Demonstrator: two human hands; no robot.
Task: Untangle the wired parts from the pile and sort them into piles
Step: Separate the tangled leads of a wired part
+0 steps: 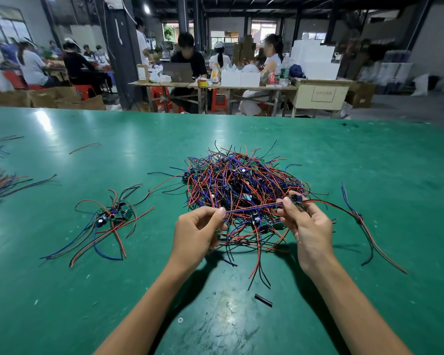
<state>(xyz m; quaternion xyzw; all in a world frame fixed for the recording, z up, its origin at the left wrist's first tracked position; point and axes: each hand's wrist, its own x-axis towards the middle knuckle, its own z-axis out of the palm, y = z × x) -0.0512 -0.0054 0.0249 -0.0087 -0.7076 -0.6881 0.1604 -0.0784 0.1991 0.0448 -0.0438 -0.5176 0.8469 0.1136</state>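
A big tangled pile [241,183] of small green circuit boards with red, blue and black wires lies in the middle of the green table [369,160]. Over its near edge I hold one wired part [296,199]. My right hand [306,226] pinches its small board, and its red and black wires trail off to the right. My left hand [198,230] pinches the ends of its red and blue wires, which stretch taut between both hands. A smaller pile [112,216] of separated parts lies to the left.
More wires [0,180] lie at the table's far left edge, and a single red wire [83,147] lies behind them. A short black tube [263,300] and a screw [180,319] rest near me. People sit at workbenches beyond the table.
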